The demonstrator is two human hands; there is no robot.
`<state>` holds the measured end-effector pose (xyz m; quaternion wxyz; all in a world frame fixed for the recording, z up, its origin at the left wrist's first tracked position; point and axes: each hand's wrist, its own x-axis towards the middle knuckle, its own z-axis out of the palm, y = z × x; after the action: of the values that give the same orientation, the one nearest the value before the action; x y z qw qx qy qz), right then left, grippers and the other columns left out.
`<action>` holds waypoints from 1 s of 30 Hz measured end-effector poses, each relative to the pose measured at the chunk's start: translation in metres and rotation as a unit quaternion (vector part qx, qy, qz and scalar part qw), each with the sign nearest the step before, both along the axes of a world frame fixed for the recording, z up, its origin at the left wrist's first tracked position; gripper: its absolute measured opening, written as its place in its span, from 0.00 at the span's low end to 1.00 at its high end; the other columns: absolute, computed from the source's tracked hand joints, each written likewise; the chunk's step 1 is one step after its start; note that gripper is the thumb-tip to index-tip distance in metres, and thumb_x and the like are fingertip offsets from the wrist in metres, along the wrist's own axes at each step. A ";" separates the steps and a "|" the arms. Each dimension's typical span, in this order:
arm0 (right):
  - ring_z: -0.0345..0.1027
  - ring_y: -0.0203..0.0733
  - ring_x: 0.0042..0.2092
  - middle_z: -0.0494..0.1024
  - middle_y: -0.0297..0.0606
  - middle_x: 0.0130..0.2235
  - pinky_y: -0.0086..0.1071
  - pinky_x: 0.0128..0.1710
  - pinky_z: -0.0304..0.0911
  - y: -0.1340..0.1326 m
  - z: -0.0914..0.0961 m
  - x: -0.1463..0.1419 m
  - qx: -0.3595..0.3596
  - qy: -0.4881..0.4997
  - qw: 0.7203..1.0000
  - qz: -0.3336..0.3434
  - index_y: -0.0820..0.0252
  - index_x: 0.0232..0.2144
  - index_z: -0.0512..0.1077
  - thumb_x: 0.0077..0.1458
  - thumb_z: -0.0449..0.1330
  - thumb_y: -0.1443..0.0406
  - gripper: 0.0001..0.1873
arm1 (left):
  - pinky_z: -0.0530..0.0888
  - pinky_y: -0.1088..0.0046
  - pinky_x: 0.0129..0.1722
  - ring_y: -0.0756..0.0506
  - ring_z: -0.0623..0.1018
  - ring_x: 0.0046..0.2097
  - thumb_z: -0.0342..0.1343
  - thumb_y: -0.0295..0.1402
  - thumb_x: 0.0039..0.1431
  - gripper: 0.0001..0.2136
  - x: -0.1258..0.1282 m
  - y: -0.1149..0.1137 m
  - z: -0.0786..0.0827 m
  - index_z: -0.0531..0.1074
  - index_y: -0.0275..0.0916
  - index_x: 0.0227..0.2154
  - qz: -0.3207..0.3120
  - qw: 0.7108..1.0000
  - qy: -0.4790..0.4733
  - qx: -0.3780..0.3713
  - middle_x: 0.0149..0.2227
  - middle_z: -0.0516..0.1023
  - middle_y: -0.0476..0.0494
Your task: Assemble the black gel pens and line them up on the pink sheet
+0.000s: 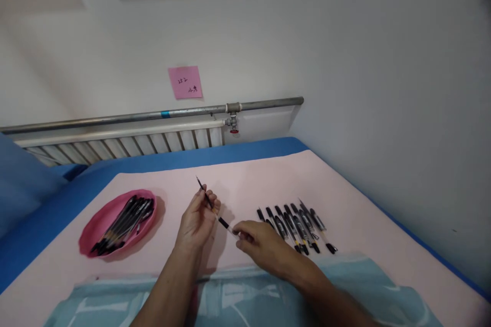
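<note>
My left hand (198, 218) pinches a thin, dark pen refill (208, 200), its fine tip pointing up and away. My right hand (259, 242) grips the end of a pen barrel (223, 223) with a black grip section. Refill and barrel lie in one slanting line between my hands. The refill's lower end meets the barrel's opening, but I cannot tell how deep it sits inside. Just right of my right hand, several pen parts (295, 225) with black caps and clear barrels lie in a rough row.
On the left, a pink plastic basket (86, 230) holds several black pens (128, 219). A pale pink sheet (238, 179) covers the blue-edged surface. Light blue patterned cloth (238, 299) lies along the near edge. Behind are a radiator (126, 145), a pipe and a wall.
</note>
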<state>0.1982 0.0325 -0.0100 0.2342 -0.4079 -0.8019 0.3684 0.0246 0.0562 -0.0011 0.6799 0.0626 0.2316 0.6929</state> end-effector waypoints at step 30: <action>0.59 0.32 0.28 0.69 0.31 0.26 0.25 0.28 0.50 -0.003 -0.004 -0.001 0.006 -0.009 1.000 0.001 0.58 0.34 0.70 0.48 0.52 0.70 0.11 | 0.71 0.78 0.29 0.54 0.69 0.29 0.46 0.22 0.57 0.10 0.001 -0.001 0.006 0.71 0.34 0.26 0.026 0.999 -0.028 0.021 0.27 0.65 0.48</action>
<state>0.1973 0.0296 -0.0140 0.2294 -0.4089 -0.8064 0.3604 0.0252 0.0550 0.0047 0.6664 0.0512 0.1989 0.7167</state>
